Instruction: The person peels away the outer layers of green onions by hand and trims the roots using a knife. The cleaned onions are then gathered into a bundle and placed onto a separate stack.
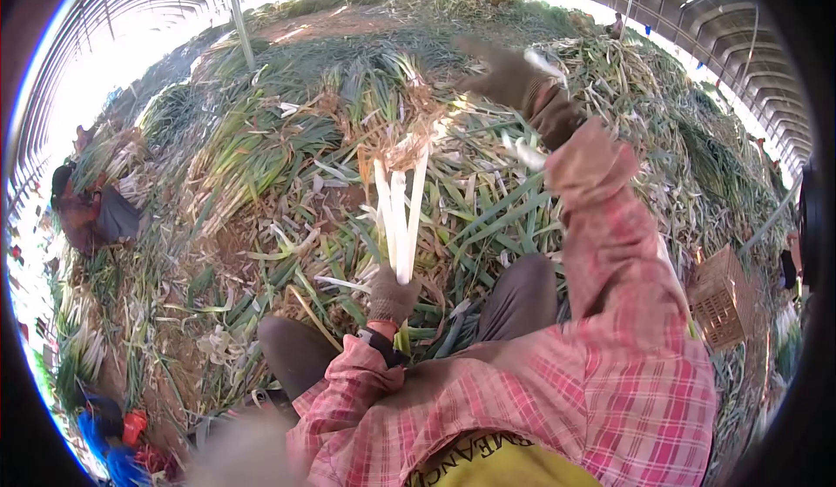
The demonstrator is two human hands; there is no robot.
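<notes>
My left hand (394,297), in a brown knit glove, is closed around several white leek stalks (399,213). They stand up from the fist, with brown roots (409,149) at their upper ends. Out to the front right, my right hand (514,76) is raised in a dark glove, blurred by motion. Its fingers look stretched out and apart, and I see nothing between them. White stalk pieces (526,152) show close to the right wrist. Cut green leaves (501,217) and peelings lie in front of my knees.
Heaps of leeks (270,152) cover the ground ahead and on both sides. A woven basket (721,300) stands at the right. At the left sits another person (94,213); others are far back. Blue straps (109,452) lie at the lower left. A post (237,16) rises at the back.
</notes>
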